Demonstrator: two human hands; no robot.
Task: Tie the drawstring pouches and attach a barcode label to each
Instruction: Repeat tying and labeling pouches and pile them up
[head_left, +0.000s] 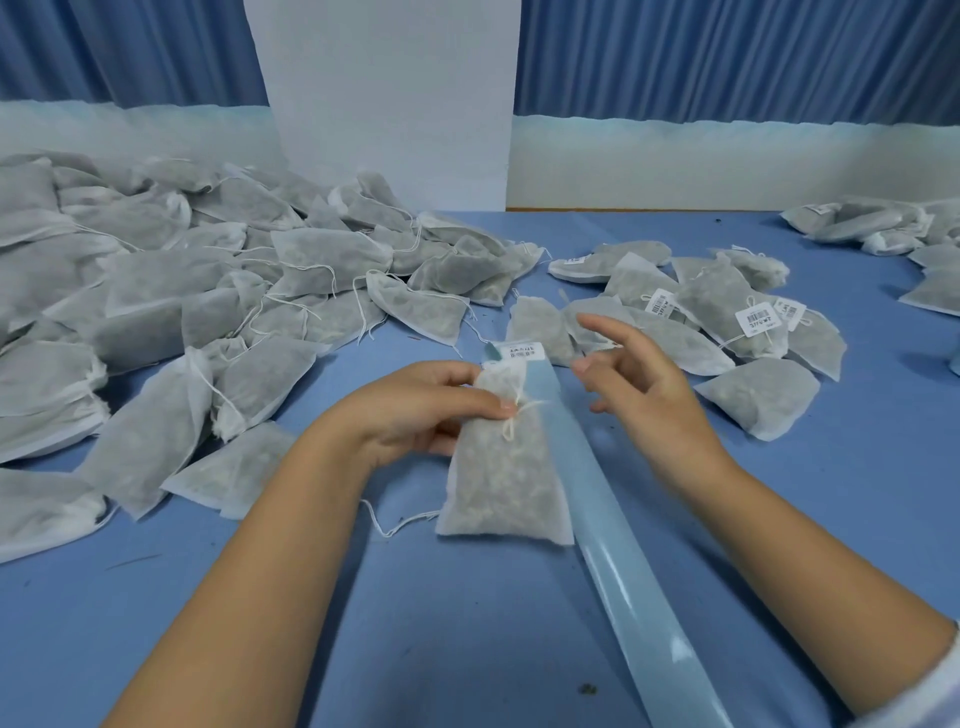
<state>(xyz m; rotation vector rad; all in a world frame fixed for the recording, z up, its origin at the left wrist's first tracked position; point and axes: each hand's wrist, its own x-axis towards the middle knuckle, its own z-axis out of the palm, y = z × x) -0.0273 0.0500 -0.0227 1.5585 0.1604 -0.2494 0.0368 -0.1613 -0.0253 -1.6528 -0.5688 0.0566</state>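
White cord knots the neck of a gauzy, herb-filled drawstring pouch (501, 483), which the left hand (415, 405) pinches at that knot, near the centre of the blue table (441, 649). The right hand (639, 384) hovers at 3 o'clock, fingers loosely spread, holding nothing. A glossy pale-blue backing strip (618, 540) runs under the pouch, with one white barcode label (524, 352) at its 12 o'clock end. An unlabelled pouch heap (156, 291) lies at 10 o'clock and labelled pouches (727, 322) at 2 o'clock.

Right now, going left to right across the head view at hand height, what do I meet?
Heap of unlabelled pouches → left hand → tied pouch it pinches at the knot → blue label strip → right hand, holding nothing → labelled pouches.
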